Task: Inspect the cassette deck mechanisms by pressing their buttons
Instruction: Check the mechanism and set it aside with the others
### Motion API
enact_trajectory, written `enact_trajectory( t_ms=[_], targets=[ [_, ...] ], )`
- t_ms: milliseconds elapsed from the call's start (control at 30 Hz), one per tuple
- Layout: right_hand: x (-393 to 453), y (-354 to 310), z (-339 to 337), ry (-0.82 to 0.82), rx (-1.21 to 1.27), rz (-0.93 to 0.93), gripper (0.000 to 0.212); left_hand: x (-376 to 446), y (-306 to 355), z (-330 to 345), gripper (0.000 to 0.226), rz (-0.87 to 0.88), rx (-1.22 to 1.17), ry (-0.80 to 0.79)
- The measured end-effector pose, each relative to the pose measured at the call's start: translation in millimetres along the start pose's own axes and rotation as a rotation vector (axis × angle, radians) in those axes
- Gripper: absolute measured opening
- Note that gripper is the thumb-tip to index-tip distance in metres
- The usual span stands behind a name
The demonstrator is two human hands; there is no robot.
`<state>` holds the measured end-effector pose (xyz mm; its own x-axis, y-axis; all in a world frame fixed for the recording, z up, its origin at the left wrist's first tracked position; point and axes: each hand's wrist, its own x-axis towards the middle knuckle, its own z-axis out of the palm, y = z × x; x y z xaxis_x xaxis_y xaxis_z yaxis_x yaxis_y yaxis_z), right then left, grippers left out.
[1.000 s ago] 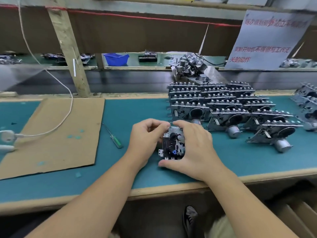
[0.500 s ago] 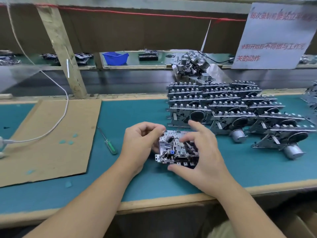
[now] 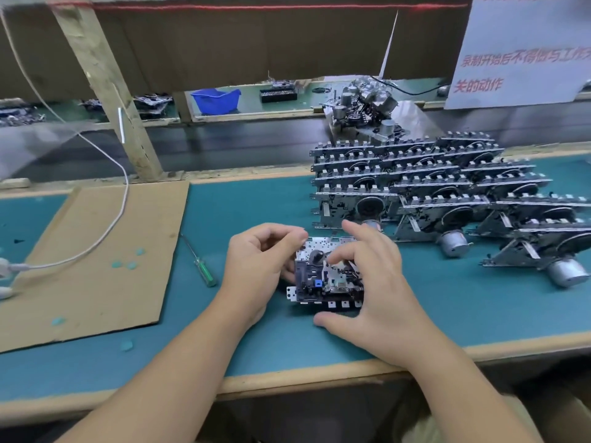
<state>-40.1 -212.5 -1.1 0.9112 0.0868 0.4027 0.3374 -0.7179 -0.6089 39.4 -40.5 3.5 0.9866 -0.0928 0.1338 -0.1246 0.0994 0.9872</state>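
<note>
One cassette deck mechanism [image 3: 327, 276] sits between your hands, low over the near part of the table [image 3: 479, 314]; whether it rests on the green mat or is lifted just clear, I cannot tell. Your left hand [image 3: 259, 266] curls round its left end, thumb on top, likely steadying the frame so it does not slide when keys are pushed. Your right hand [image 3: 367, 282] grips from the other side: fingers bent over the top face, thumb stretched under the near edge beside the row of dark buttons [image 3: 343, 304]. That row faces you, which suits thumb presses. No press shows yet, by my reading.

Around you: many more mechanisms stand in tight leaning rows [image 3: 431, 187] just beyond your right hand, motors toward you, with a looser heap [image 3: 364, 103] behind them. The nearest row is close to your right fingers, so a wide swing could knock it. Left of your left hand lies a green-handled screwdriver [image 3: 201, 265], next to a cardboard sheet [image 3: 80, 251] crossed by a white cable [image 3: 105, 235]. Neither blocks the work. A blue bin [image 3: 216, 99] sits on the far shelf.
</note>
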Motion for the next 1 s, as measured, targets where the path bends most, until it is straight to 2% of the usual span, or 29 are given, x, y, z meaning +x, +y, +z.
enact_trajectory(
  t_ms=[200,267,500,733,900,1000],
  targets=[
    [1.0,3.7,-0.2,0.012,0.008,0.066,0.115,1.2,-2.1,1.5,0.016,-0.003,-0.009,0.007],
    [1.5,3.8,1.3,0.028,0.000,0.075,0.123,2.1,-4.3,1.7,0.013,-0.004,-0.005,0.006],
    [4.0,3.5,2.7,0.069,-0.049,0.067,0.106,4.4,-5.6,-0.1,0.014,-0.004,0.006,-0.017],
    [1.7,6.2,-9.3,-0.090,0.053,0.119,0.112,4.2,-3.8,-0.4,0.015,-0.038,-0.030,0.053],
    [1.7,6.4,-6.1,-0.077,0.025,0.114,0.105,3.3,-3.5,-0.2,0.016,-0.044,-0.030,0.047],
    [1.2,7.0,-2.6,-0.013,0.033,0.154,0.098,3.1,-4.8,-0.8,0.016,-0.035,-0.018,0.036]
  ],
)
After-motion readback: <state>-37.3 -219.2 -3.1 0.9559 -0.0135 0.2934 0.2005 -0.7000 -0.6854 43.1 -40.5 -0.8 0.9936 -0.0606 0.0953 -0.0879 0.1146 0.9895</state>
